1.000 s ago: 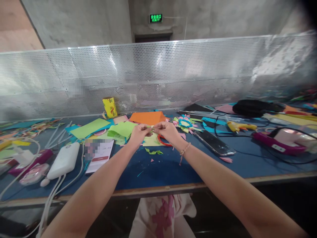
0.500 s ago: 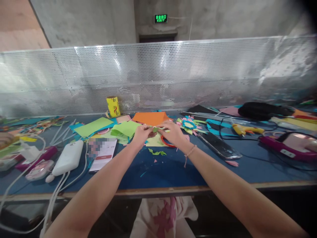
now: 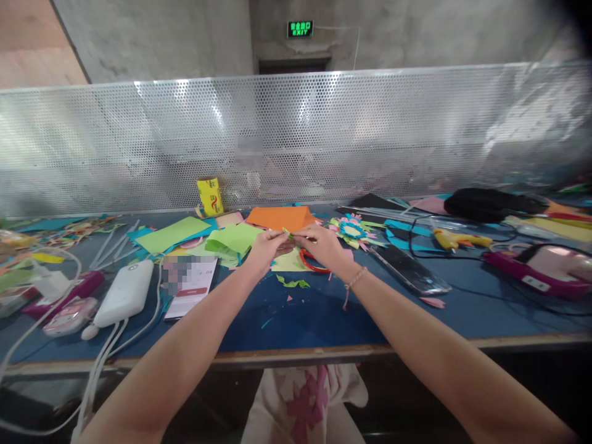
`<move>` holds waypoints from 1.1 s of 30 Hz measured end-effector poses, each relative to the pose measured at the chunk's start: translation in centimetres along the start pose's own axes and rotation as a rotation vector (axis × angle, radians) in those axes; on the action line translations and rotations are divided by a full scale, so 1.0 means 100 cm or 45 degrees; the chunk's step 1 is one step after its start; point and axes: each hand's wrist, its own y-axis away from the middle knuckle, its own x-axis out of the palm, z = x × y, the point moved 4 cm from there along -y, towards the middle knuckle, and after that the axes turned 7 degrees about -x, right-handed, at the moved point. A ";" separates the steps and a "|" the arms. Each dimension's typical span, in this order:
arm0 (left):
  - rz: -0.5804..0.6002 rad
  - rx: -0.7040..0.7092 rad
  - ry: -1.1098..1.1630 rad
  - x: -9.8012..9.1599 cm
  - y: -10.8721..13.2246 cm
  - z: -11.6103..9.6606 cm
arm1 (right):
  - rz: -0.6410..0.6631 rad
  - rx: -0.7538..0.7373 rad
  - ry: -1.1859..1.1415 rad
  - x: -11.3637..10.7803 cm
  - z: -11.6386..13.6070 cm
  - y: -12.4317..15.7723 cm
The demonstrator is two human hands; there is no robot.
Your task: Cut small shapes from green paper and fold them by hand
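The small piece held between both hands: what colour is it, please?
The piece is green, best seen in the head view.

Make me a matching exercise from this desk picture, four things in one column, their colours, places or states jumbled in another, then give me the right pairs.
Things:
1. green scrap
2. glue gun
3. power bank
4. exit sign

Descriptions:
A. white
B. lit, above the doorway
C. held between the left hand and right hand
D. mostly yellow

Right pairs: 1-C, 2-D, 3-A, 4-B.
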 end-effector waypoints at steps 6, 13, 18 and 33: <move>0.007 0.018 -0.064 0.000 0.000 0.000 | -0.016 0.034 0.053 0.002 0.000 0.001; 0.001 0.067 -0.258 0.002 0.002 -0.001 | -0.072 0.193 -0.191 0.004 -0.004 0.002; -0.004 0.098 -0.236 0.000 0.001 -0.002 | -0.085 0.521 -0.790 0.008 -0.009 0.003; -0.050 0.214 -0.276 -0.001 0.002 -0.005 | -0.150 0.783 -1.275 0.012 -0.007 0.007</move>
